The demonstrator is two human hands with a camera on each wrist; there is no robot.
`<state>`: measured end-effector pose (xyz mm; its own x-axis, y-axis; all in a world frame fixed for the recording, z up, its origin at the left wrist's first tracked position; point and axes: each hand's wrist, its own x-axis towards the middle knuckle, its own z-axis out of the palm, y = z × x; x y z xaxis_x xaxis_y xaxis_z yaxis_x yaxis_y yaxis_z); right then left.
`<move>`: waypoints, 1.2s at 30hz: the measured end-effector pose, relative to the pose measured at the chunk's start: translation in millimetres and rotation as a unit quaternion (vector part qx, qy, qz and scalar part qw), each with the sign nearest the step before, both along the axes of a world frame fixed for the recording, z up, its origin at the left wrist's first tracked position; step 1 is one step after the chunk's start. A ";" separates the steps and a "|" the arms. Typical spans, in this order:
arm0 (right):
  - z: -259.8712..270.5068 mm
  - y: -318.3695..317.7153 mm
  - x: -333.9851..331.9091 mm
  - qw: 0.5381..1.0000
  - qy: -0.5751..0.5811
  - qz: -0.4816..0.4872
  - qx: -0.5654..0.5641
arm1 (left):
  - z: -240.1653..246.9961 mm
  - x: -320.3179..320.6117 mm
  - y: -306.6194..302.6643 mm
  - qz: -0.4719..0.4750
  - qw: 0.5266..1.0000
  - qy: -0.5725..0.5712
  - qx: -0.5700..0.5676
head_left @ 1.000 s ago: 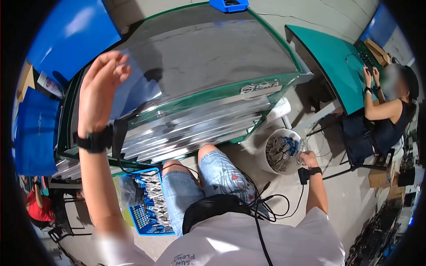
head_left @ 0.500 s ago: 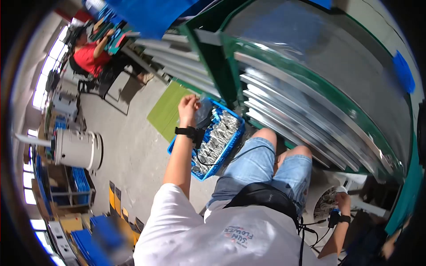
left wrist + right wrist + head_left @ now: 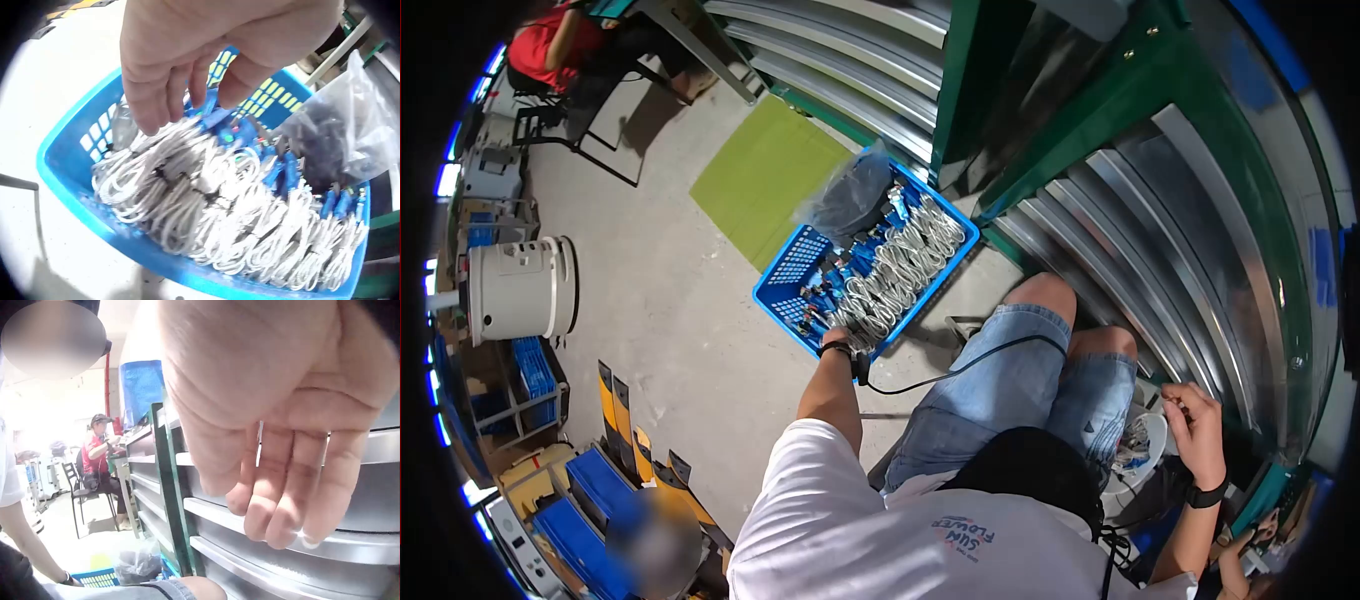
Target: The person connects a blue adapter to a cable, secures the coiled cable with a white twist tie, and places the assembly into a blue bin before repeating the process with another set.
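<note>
A blue plastic basket (image 3: 795, 330) on the floor holds rows of coiled grey-white cables (image 3: 895, 285) with blue connectors (image 3: 290, 172). My left hand (image 3: 836, 340) reaches over its near end. In the left wrist view, the left hand (image 3: 200, 56) hangs fingers down at the cable bundles, with a gap between thumb and fingers and blue connectors just beneath. My right hand (image 3: 1200, 440) is raised, empty, beside a white bucket (image 3: 1152, 440) of more cables. Its fingers (image 3: 275, 512) are loosely bent in front of the cabinet drawers.
A clear plastic bag with dark contents (image 3: 850, 195) lies in the basket's far side. Metal-fronted drawers (image 3: 1140, 270) stand before my knees. A green mat (image 3: 770, 175) lies past the basket. A person in red (image 3: 95, 453) sits farther off.
The head view has swung left toward the basket. My left hand came down from above the cabinet to the cables in the basket. My right hand rose away from the bucket.
</note>
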<state>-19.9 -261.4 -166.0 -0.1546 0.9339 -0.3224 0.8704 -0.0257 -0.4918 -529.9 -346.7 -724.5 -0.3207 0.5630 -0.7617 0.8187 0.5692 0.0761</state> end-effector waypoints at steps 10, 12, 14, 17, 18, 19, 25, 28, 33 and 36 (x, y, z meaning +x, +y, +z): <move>-6.6 11.3 -27.6 0.999 -0.041 0.032 -0.013 | -63.8 22.2 -2.1 0.495 0.864 -0.080 0.049; -7.0 12.0 -29.2 0.998 -0.040 0.042 0.000 | -8.5 33.8 25.5 0.404 0.915 0.001 -0.007; -7.0 11.5 -25.7 0.996 -0.039 0.068 0.030 | -39.5 30.3 27.1 0.471 0.877 -0.064 0.070; -0.6 11.3 -23.9 0.995 -0.036 0.077 0.046 | -37.4 32.7 51.8 0.551 0.757 -0.178 0.302; 2.2 11.7 -22.6 0.995 -0.034 0.075 0.057 | 9.8 40.8 70.3 0.598 0.670 -0.292 0.329; 4.1 12.9 -21.2 0.994 -0.016 0.083 0.068 | 74.0 51.2 91.7 0.629 0.566 -0.403 0.349; 25.8 23.0 -15.5 0.977 0.034 0.143 0.153 | 283.0 78.9 140.6 0.476 0.484 -0.501 0.536; 35.9 25.7 -6.3 0.942 0.086 0.219 0.239 | 392.7 116.6 150.3 0.358 0.487 -0.539 0.586; 74.5 18.4 16.7 0.933 0.143 0.205 0.259 | 540.8 203.8 159.6 0.129 0.479 -0.600 0.628; 101.6 12.1 45.3 0.912 0.138 0.222 0.315 | 604.6 256.2 160.4 0.046 0.459 -0.652 0.602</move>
